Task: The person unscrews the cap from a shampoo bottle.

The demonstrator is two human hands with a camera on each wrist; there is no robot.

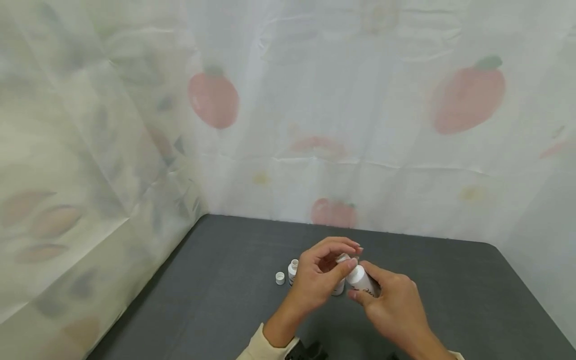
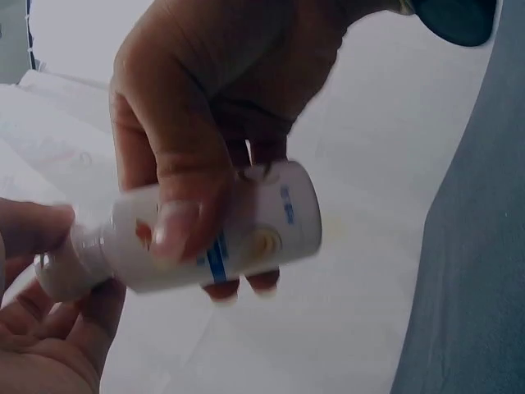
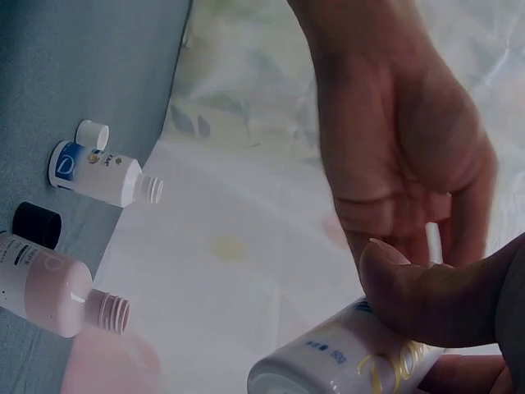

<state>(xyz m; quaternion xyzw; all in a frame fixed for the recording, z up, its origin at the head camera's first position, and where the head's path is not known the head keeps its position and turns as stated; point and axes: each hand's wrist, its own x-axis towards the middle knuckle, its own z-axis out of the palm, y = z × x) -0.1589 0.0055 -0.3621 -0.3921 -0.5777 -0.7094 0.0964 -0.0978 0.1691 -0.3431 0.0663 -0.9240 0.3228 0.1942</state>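
My right hand (image 1: pixel 396 301) grips the body of a small white bottle (image 1: pixel 362 281) with printed lettering, held tilted above the table. At the bottle's neck end, my left hand (image 1: pixel 313 276) pinches the white cap (image 2: pixel 61 275) between thumb and fingers. The left wrist view shows the right thumb (image 2: pixel 179 226) laid across the label, with fingertips showing beneath the bottle. In the right wrist view the bottle's base faces the camera and the cap end is hidden behind the right thumb.
An uncapped white bottle (image 3: pixel 102 174) stands on the dark table (image 1: pixel 216 280), a white cap (image 3: pixel 92 135) beside it. Close by is an uncapped pink bottle (image 3: pixel 61 283) with a black cap (image 3: pixel 37 226), mostly hidden behind my left hand in the head view. A patterned curtain (image 1: pixel 342 110) hangs behind.
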